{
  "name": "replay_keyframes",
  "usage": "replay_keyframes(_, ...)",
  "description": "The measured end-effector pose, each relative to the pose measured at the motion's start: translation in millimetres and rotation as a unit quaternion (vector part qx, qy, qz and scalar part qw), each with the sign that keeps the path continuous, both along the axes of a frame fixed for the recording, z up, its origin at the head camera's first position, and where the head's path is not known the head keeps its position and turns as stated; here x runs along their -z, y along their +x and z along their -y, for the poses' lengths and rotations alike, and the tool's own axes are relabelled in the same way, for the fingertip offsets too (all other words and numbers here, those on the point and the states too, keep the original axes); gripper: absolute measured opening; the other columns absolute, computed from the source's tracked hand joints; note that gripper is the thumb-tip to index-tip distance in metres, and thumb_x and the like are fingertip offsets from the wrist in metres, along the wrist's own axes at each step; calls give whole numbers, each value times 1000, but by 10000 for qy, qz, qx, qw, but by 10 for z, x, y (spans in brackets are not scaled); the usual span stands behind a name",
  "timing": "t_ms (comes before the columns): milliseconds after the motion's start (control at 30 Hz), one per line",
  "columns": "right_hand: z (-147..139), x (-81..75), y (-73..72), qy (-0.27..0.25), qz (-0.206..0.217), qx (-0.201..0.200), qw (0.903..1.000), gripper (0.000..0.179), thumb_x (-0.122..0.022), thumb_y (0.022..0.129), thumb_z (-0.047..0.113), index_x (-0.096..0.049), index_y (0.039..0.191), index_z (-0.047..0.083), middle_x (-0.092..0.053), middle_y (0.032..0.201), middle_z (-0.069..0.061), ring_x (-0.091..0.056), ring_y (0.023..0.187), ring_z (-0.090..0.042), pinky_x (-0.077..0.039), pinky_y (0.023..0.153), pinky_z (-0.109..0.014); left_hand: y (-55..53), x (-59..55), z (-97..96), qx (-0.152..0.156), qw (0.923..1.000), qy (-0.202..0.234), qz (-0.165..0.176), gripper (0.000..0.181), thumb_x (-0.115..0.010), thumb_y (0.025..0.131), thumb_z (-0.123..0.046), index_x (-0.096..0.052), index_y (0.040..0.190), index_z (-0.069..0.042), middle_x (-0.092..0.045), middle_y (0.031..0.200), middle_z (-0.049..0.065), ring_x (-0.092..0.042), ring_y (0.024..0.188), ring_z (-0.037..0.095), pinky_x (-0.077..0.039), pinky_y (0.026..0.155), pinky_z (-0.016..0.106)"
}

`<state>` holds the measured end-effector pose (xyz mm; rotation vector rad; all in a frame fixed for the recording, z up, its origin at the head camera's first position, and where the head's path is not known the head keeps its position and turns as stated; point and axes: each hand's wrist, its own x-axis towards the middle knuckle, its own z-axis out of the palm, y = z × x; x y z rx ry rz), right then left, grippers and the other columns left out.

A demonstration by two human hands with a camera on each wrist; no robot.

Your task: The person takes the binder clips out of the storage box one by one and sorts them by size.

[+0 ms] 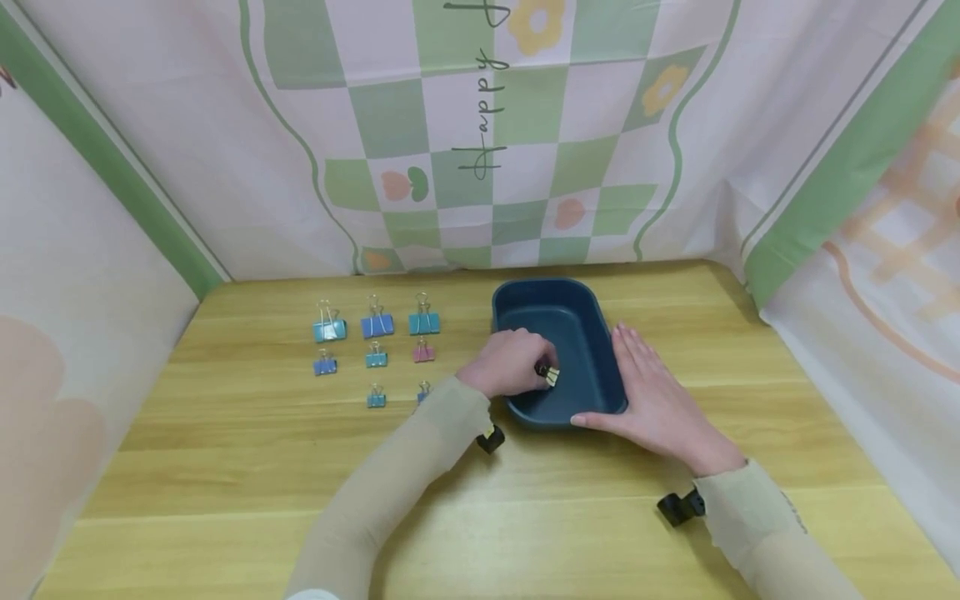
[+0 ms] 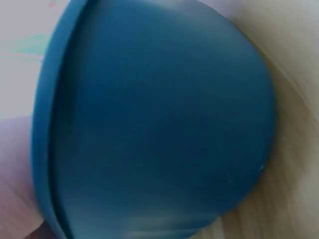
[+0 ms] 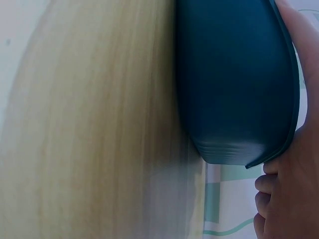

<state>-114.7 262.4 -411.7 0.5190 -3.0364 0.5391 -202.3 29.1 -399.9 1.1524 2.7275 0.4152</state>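
Observation:
A dark blue tray (image 1: pixel 558 421) with rounded corners sits on the table. My left hand (image 1: pixel 513 362) reaches over its left side and pinches a small black clip with pale yellow ends (image 1: pixel 550 375) above the tray's floor. The left wrist view is filled by the tray's outer wall (image 2: pixel 164 109), with part of the left hand (image 2: pixel 17 179) past the rim; the clip is hidden there. My right hand (image 1: pixel 660 400) lies along the tray's right rim, fingers straight, thumb reaching to the front corner. In the right wrist view that hand (image 3: pixel 294 184) touches the rim of the tray (image 3: pixel 234 89).
Left of the tray stand binder clips in rows: larger ones such as a blue clip (image 1: pixel 377 325), and smaller ones such as a pink clip (image 1: pixel 423 353). A small blue clip (image 1: pixel 422 397) is partly behind the left sleeve. A patterned curtain (image 1: pixel 465 125) hangs at the table's back.

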Motion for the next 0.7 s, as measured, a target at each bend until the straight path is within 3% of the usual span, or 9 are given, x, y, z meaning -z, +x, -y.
replay_keyframes(133,-5,12,-3,-43,-40,-13,10000,130,-66,80,78,-1,161,0,-1,168,-20,-2,153,-36,-10,122,-53,-17,-19,50,111,9957,845,352,21,-83,88,-21,-77,108,-17,-72,100,-9,-62,89,2,-51,79,19)
replay_keyframes(267,-8,27,-7,-61,-66,26,10000,131,-68,79,78,-2,162,1,-3,168,-20,-3,154,-36,-10,122,-53,-28,-92,146,299,9841,1622,657,21,-83,87,-15,-78,107,-14,-72,100,-9,-62,88,-1,-50,80,13)
replay_keyframes(367,-7,39,-13,-43,-30,84,10000,132,-67,78,79,-2,162,2,-2,169,-18,-2,154,-34,-10,122,-52,-19,-185,266,351,9763,1964,844,21,-83,87,-11,-78,107,-12,-72,100,-8,-63,89,1,-51,80,15)
replay_keyframes(533,-6,41,-23,-1,25,122,9999,133,-66,77,81,0,162,3,2,169,-15,0,154,-32,-8,122,-50,22,-328,577,33,9687,2193,1163,23,-80,87,-3,-78,108,-13,-71,101,-7,-65,88,7,-54,78,21)
replay_keyframes(700,-6,52,-20,17,-70,48,10000,133,-68,77,79,1,162,2,1,168,-17,-3,154,-35,-8,122,-50,19,-309,1043,-340,9644,2378,1105,25,-79,86,0,-78,108,-12,-72,104,-5,-68,87,10,-56,79,25)
